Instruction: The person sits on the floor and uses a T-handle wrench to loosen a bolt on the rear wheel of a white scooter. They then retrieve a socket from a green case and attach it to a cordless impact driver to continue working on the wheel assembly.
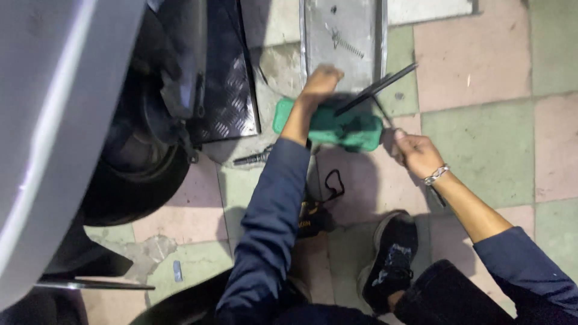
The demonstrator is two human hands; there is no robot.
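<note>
Nearest me, at six o'clock, sits my black shoe [392, 253]. At twelve, my left hand [319, 84] presses the green case [337, 127]; grip unclear. At three, my right hand [415, 153] clenches a thin black rod [376, 90].

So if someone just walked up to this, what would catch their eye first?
Probably the bright green cloth on the tiled floor at centre, with the left hand reaching over it and the right hand beside its right end. Next, the dark tyre under the grey vehicle body at left.
</note>
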